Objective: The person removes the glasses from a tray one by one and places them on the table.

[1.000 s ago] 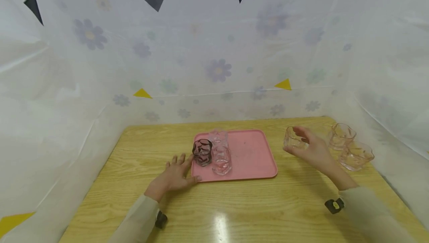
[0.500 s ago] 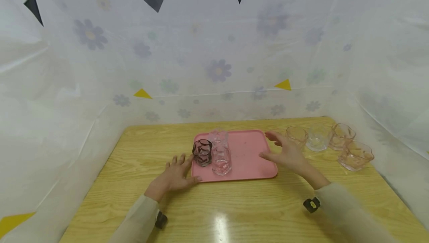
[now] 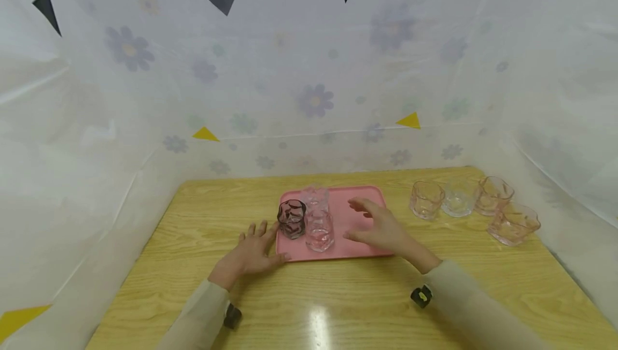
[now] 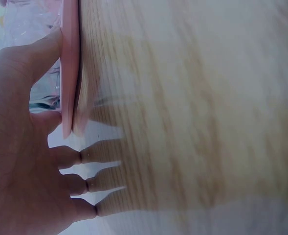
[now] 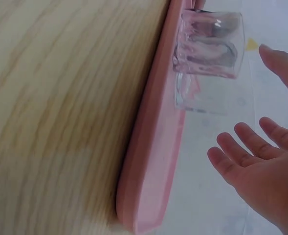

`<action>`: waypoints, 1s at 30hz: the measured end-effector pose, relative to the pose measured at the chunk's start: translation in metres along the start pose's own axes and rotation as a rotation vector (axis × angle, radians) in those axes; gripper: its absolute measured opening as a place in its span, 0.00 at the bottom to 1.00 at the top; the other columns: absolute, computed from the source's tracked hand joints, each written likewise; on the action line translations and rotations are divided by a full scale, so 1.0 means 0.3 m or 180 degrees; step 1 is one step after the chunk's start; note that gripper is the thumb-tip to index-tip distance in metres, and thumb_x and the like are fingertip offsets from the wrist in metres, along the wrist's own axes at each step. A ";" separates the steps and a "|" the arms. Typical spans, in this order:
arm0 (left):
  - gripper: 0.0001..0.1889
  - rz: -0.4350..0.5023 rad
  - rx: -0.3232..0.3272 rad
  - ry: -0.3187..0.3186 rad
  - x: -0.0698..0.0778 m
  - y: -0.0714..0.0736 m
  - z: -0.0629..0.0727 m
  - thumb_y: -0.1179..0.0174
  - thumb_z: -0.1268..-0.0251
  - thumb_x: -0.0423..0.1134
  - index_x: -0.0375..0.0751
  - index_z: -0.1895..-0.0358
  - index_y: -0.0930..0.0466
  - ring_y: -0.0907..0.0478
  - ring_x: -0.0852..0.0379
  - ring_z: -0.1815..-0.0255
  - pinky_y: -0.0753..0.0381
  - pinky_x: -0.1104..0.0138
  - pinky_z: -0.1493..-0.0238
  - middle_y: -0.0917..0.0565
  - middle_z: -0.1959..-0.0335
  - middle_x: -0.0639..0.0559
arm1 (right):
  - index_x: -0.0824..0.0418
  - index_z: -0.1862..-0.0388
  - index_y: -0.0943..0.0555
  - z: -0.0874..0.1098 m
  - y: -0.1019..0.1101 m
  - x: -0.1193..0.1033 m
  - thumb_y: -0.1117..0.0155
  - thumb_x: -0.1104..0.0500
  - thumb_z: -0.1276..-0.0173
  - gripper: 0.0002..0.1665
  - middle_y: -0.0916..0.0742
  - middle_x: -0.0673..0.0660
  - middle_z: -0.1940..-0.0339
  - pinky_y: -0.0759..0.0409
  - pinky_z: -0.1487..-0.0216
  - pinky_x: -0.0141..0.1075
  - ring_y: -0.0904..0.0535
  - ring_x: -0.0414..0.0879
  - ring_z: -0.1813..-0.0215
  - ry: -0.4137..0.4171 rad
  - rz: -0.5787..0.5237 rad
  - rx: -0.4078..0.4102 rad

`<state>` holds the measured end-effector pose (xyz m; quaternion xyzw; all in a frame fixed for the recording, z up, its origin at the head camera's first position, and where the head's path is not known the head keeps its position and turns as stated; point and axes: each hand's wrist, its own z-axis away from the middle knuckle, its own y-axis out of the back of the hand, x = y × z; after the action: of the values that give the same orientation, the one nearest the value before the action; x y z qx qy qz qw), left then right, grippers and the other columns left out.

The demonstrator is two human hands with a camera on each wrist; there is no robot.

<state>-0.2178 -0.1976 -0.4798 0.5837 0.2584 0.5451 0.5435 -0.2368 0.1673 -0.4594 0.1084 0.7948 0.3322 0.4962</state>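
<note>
A pink tray (image 3: 357,248) lies on the wooden table with three glasses on its left part. They are a dark smoky glass (image 3: 292,219), a pinkish clear glass (image 3: 319,232) in front, and a clear glass (image 3: 315,197) behind. My left hand (image 3: 253,250) rests at the tray's left edge, fingers spread on the table and thumb touching the rim. Above the tray's right part hovers my right hand (image 3: 381,229), fingers and thumb apart, holding nothing. In the right wrist view the front glass (image 5: 210,44) stands a short way from that hand (image 5: 261,171).
Right of the tray stand a light pink glass (image 3: 427,199), a clear glass (image 3: 458,198), another pinkish glass (image 3: 492,196) and a wider peach-tinted glass (image 3: 514,224). White patterned sheeting (image 3: 309,71) encloses the table's (image 3: 270,307) back and sides.
My right hand has let go of the light pink glass, left standing on the table, and moved left over the tray. My left hand has stayed put.
</note>
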 end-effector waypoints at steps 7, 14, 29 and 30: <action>0.51 0.0030 0.0013 -0.0005 -0.002 -0.003 0.002 0.43 0.28 0.71 0.47 0.13 0.51 0.58 0.19 0.16 0.57 0.24 0.22 0.49 0.15 0.26 | 0.62 0.23 0.29 -0.024 -0.064 -0.024 0.18 0.50 0.38 0.49 0.19 0.66 0.28 0.20 0.31 0.58 0.20 0.61 0.30 0.0019 0.0043 -0.0066; 0.51 0.0004 0.0014 0.0005 -0.001 -0.003 0.001 0.44 0.29 0.71 0.50 0.12 0.53 0.58 0.20 0.16 0.58 0.25 0.21 0.50 0.15 0.27 | 0.58 0.20 0.32 -0.047 -0.114 -0.025 0.16 0.45 0.41 0.54 0.20 0.60 0.25 0.23 0.27 0.57 0.22 0.59 0.27 -0.0105 -0.0081 -0.0278; 0.54 0.0022 -0.0038 0.0048 -0.003 -0.002 -0.009 0.43 0.33 0.75 0.51 0.12 0.53 0.59 0.21 0.15 0.59 0.26 0.20 0.51 0.14 0.29 | 0.54 0.17 0.34 -0.081 -0.180 -0.037 0.17 0.42 0.41 0.57 0.23 0.59 0.22 0.22 0.28 0.57 0.22 0.58 0.28 -0.0371 -0.0064 -0.0385; 0.55 0.0022 -0.0041 0.0049 -0.004 -0.002 -0.010 0.43 0.33 0.75 0.51 0.12 0.53 0.59 0.21 0.15 0.59 0.26 0.20 0.51 0.14 0.29 | 0.54 0.17 0.34 -0.084 -0.183 -0.037 0.17 0.42 0.41 0.58 0.23 0.59 0.23 0.22 0.28 0.57 0.22 0.58 0.28 -0.0389 -0.0062 -0.0388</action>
<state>-0.2207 -0.1973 -0.4813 0.5769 0.2570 0.5531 0.5434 -0.2445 0.1096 -0.4792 0.0903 0.7423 0.3680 0.5526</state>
